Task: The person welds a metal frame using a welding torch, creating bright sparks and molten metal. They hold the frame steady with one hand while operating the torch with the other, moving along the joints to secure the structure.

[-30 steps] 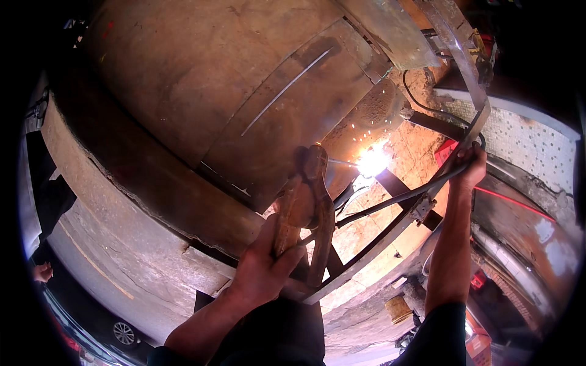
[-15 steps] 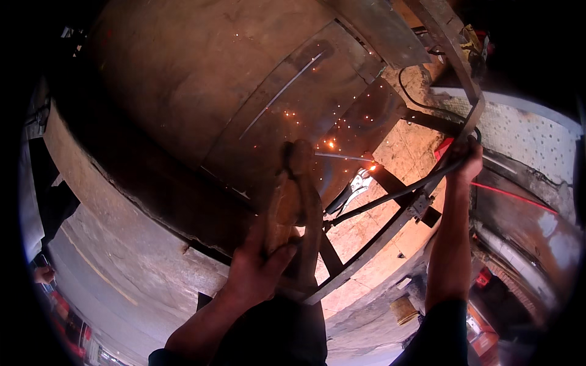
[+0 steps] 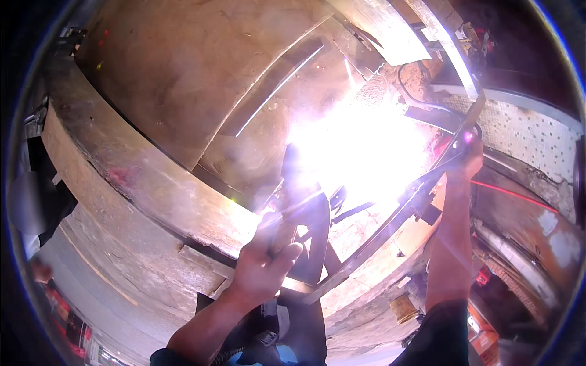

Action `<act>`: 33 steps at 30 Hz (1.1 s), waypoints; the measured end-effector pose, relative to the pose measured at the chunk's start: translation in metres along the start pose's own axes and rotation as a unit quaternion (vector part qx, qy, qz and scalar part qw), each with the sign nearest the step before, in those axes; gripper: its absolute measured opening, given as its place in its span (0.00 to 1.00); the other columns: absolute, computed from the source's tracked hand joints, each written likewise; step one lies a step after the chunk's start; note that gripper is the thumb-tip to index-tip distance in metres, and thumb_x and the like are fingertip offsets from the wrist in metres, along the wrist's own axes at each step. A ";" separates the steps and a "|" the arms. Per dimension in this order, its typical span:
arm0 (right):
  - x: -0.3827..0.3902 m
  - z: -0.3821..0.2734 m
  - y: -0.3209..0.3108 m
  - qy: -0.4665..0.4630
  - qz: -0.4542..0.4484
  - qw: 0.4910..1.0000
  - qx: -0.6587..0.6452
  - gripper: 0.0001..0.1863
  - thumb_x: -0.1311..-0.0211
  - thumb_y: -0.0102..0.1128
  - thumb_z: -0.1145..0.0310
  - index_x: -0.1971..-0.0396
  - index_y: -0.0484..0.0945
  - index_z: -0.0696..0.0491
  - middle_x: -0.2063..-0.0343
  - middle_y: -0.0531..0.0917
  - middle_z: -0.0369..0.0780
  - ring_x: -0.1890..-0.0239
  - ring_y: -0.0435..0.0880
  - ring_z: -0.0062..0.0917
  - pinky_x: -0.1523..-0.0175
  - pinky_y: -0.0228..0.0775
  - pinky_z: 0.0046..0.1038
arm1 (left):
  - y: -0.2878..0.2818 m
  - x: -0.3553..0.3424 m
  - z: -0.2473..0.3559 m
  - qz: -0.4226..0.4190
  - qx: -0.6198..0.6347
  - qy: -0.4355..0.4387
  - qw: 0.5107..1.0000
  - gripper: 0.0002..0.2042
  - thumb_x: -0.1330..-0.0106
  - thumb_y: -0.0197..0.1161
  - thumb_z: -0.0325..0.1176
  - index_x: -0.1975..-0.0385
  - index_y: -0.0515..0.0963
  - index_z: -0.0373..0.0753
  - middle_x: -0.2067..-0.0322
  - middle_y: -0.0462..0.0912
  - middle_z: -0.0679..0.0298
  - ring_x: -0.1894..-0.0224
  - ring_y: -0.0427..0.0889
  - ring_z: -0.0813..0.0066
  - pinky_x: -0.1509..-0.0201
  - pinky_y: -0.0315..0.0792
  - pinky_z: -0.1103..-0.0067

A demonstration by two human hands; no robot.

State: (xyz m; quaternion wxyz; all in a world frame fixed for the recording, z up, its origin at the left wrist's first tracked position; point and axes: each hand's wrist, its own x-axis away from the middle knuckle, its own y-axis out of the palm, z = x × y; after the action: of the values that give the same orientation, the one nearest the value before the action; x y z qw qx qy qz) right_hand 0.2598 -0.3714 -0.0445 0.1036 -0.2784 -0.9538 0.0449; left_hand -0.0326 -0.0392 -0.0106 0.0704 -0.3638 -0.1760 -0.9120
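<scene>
Rust-brown metal panel (image 3: 183, 67) fills the far left, with a pale curved metal band (image 3: 140, 161) along its near edge and grey floor (image 3: 110, 305) beyond that, near left.

Left hand (image 3: 264, 262): closed, thumb pressed in on the near right side. It has hold of a dark metal piece (image 3: 310, 213), which sticks out past the fingers to the far right, far end washed out. Exact kind unclear.

Right hand (image 3: 472, 160): fingers curled in at a curved metal strip (image 3: 475, 111), on the right. Strip runs from far right, past this hand, round to the near middle. Dark cable (image 3: 480, 130) loops just beyond the knuckles; can't tell if the fingers have that too. Hands well apart.

White glare (image 3: 363, 149) sits between and beyond the hands, hiding the panel's right edge and whatever is at the arc. Main obstruction to the view.

Around: bright sheet (image 3: 390, 30) far right, pale tiled slab (image 3: 519, 122) right of the right hand, thin red line (image 3: 519, 195) by the forearm, yellowish block (image 3: 403, 309) near right. Blurred hand of another person (image 3: 41, 270) at the left edge.
</scene>
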 end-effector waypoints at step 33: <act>-0.045 -0.073 -0.150 0.153 -0.207 0.958 -0.126 0.06 0.43 0.48 0.64 0.73 0.71 0.49 0.89 0.65 0.32 0.86 0.67 0.24 0.84 0.56 0.22 | 0.175 0.226 -0.001 0.323 0.188 0.368 0.852 0.27 0.39 0.59 0.47 0.51 0.59 0.34 0.71 0.68 0.57 0.81 0.74 0.75 0.85 0.72 0.83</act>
State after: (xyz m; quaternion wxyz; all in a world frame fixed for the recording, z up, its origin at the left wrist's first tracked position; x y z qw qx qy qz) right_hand 0.2343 -0.5197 0.0401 0.2192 -0.0887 -0.9613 -0.1412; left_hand -0.1525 -0.2023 0.1911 0.4875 -0.0178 -0.1779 -0.8546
